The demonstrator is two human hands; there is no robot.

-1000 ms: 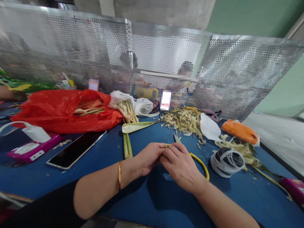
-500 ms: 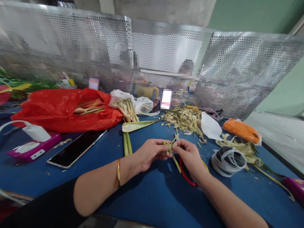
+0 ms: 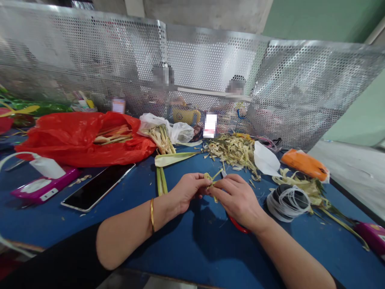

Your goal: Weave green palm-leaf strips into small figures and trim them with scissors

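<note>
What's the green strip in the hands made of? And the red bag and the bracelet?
Green strip, held in the left hand and right hand: probably plant leaf or husk, dull-looking; it's thin and bent, but small to judge.
Red bag: looks like thin, glossy plastic, with crinkles and bright highlights.
Bracelet: shiny, gold-coloured, likely metal; whether it's real gold, I can't tell.

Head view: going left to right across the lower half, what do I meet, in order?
White charger → phone → gold bracelet → left hand → right hand → spool of white cord → purple object at the right edge.
</note>
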